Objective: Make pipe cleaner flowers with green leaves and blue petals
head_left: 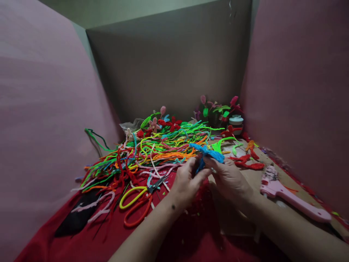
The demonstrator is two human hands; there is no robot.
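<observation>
A blue pipe-cleaner flower (209, 154) is held up between both hands, in front of a large heap of coloured pipe cleaners (163, 151). My left hand (188, 178) pinches it from the left, fingers closed at its underside. From the right, my right hand (227, 176) grips its petals with the thumb on top. The lower part of the flower is hidden by the fingers. To the left of my left hand lie scissors (139, 203) with one yellow and one red handle loop, on the red cloth (188, 236).
A pink glue gun (294, 198) lies at the right on a cardboard sheet (245, 178), near red pipe-cleaner pieces (249, 162). Finished flowers (171, 123) and a lidded jar (236, 123) stand at the back. A black object (76, 214) lies at the left. Pink walls flank both sides.
</observation>
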